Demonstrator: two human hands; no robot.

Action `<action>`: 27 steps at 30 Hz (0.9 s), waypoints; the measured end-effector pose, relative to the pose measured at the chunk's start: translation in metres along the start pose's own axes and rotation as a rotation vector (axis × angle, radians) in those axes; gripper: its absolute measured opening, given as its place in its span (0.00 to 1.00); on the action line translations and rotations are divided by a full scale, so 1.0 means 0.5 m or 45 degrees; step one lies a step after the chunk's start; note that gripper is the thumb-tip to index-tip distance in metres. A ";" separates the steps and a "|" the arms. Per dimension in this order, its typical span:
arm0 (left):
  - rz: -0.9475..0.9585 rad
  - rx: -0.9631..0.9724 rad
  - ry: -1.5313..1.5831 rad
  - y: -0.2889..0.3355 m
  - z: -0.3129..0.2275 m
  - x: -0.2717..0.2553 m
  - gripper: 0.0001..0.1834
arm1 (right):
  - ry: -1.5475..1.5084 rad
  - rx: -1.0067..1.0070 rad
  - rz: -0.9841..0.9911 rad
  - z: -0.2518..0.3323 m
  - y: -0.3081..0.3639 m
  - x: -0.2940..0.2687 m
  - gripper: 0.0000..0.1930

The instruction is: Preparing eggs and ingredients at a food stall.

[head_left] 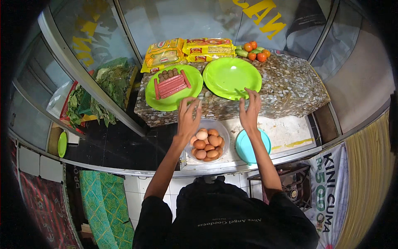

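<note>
Glass panels backed a food stall, where a pebble-patterned counter stretched below twelve o'clock with noodle packets along its far side. Tomatoes and cucumbers sat together toward one o'clock.

Pink sausages and brown meatballs lay on a green plate at eleven o'clock. The worker's left hand hovered over its near rim, fingers curled with the thumb close; whether they pinched anything could not be told. At one o'clock, a second plate bore what looked like green chillies at its near edge. The right hand reached there, fingers parted, though a grip between thumb and forefinger could not be made out.

Near six o'clock, eggs filled a clear bowl; a turquoise lid lay at four o'clock.

Pressure on either near rim might tip a plate and slide its food off the counter's front. A dropped wrist could jolt the heaped eggs, cracking shells, while a careless nudge might roll the chillies overboard.
</note>
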State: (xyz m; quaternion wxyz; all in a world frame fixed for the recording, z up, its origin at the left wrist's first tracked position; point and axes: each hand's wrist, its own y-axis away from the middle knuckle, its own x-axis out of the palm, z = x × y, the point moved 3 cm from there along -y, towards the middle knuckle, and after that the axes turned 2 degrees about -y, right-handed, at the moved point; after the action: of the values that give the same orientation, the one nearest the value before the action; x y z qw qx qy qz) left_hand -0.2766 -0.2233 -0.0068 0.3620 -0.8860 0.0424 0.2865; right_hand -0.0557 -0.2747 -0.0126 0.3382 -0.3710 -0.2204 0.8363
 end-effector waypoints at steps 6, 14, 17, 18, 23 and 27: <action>0.031 -0.103 0.192 0.115 0.019 0.001 0.11 | -0.112 0.004 0.238 0.055 0.136 0.043 0.20; 0.369 -0.350 0.478 0.197 0.053 0.061 0.12 | -0.359 0.208 0.735 0.066 0.228 0.091 0.26; 0.599 -0.306 0.408 0.227 0.077 0.097 0.15 | -0.285 0.194 0.892 0.036 0.256 0.112 0.30; 0.604 -0.293 0.418 0.228 0.077 0.101 0.15 | -0.211 0.126 0.949 0.021 0.267 0.120 0.31; 0.826 -0.406 0.317 0.233 0.083 0.106 0.18 | -0.009 0.177 1.011 0.031 0.264 0.133 0.31; 0.909 -0.484 0.373 0.230 0.089 0.113 0.19 | 0.049 0.108 1.008 0.011 0.267 0.149 0.27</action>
State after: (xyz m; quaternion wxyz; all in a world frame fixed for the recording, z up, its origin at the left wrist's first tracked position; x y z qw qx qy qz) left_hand -0.2831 -0.2705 -0.1337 0.0605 -0.8981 0.3438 0.2676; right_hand -0.1504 -0.3110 -0.1268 0.0089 -0.4286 -0.0194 0.9033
